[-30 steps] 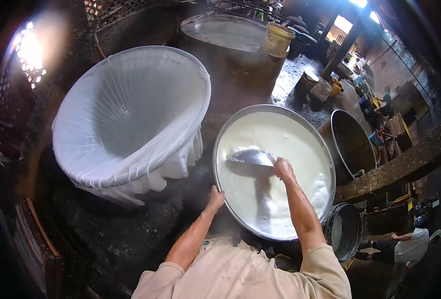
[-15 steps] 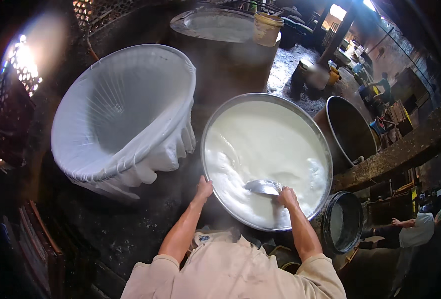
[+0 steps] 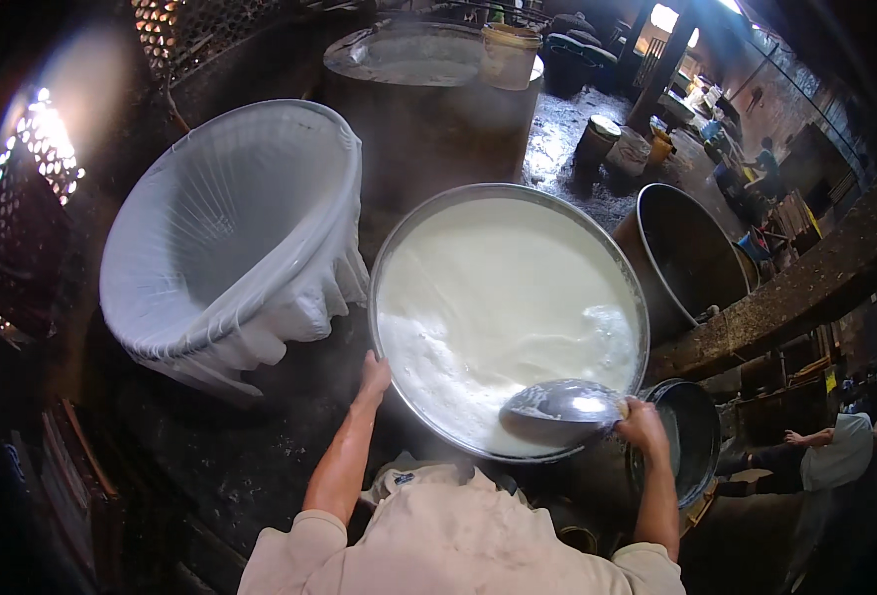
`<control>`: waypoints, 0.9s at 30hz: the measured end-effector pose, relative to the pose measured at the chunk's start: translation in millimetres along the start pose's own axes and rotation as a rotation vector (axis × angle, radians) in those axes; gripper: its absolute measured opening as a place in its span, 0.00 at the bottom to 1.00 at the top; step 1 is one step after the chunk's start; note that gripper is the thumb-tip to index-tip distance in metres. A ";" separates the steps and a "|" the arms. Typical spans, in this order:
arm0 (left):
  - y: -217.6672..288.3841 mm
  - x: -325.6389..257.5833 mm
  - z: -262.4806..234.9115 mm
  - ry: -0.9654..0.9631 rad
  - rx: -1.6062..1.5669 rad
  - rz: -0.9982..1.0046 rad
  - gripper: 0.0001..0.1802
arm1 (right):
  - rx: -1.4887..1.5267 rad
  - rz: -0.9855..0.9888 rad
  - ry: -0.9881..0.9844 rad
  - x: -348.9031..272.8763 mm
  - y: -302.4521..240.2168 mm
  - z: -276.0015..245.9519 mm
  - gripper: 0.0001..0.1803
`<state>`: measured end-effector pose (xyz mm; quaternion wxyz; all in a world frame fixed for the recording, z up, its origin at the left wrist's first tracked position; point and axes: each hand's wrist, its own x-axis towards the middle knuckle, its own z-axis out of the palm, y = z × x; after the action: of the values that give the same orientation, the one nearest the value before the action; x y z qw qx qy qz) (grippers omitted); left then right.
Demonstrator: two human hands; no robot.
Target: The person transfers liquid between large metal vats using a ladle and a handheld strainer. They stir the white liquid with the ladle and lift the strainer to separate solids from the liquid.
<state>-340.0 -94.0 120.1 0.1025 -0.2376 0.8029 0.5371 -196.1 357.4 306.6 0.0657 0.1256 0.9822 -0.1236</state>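
A wide round metal basin [image 3: 646,342] full of creamy white liquid [image 3: 503,283] stands in front of me. Foam lies on its near left and right side. My right hand [image 3: 643,428] is closed round the handle of a shiny metal ladle [image 3: 567,402], whose large rounded bowl hangs tilted over the near right part of the liquid, its underside partly showing. What the ladle holds is hidden. My left hand [image 3: 376,375] grips the near left rim of the basin. Left of the basin is a big round tub lined with white cloth [image 3: 324,268], its folds hanging over the edge.
Behind stands a large steaming vat [image 3: 438,129] with a pale bucket [image 3: 510,58] on its edge. To the right are a tilted metal drum [image 3: 646,248], a dark tub [image 3: 711,436] and a wooden beam [image 3: 785,302]. A person [image 3: 835,451] is at far right.
The ladle has risen out of the liquid and swung right and nearer, with my right hand moving toward the right rim. My left hand stays on the rim; the view has shifted slightly.
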 end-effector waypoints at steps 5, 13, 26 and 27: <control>21.7 -17.8 4.6 0.009 -0.014 -0.029 0.25 | 0.250 0.040 -0.008 6.6 25.7 -59.8 0.16; 27.9 -17.3 5.8 0.045 0.005 -0.013 0.21 | 0.106 0.189 0.400 99.0 61.2 7.1 0.19; 19.5 -12.2 -2.8 0.070 0.050 -0.032 0.20 | 0.480 0.184 0.070 101.2 18.8 142.8 0.13; 21.9 -13.6 -1.1 0.042 0.035 -0.029 0.20 | 0.488 0.203 0.047 96.4 9.4 147.4 0.13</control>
<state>-338.9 -84.6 144.1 0.0975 -0.2588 0.8106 0.5162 -271.8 350.2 147.4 0.0229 0.2383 0.9070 -0.3465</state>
